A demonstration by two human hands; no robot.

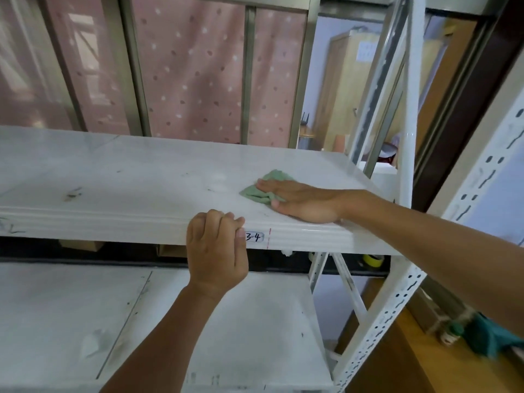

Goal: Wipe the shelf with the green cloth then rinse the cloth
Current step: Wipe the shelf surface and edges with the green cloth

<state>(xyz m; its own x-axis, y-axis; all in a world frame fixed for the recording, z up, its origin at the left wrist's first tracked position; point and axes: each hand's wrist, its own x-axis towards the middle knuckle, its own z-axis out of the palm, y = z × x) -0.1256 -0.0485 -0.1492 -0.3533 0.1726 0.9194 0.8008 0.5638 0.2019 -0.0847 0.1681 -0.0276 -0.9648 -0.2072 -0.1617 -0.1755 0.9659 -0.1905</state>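
Note:
A white metal shelf (127,177) runs across the middle of the view, with grey smudges on its surface. The green cloth (262,191) lies bunched on its right part. My right hand (300,201) lies flat on the cloth, fingers together, pressing it onto the shelf; most of the cloth is hidden under the palm. My left hand (217,251) is curled over the shelf's front edge (113,225), beside a label reading "3-4".
A lower white shelf (85,321) sits below. White perforated uprights (408,171) stand at the right end. A pink dotted curtain (192,69) hangs behind the rack. A wooden floor with a dark green rag (493,340) lies at lower right.

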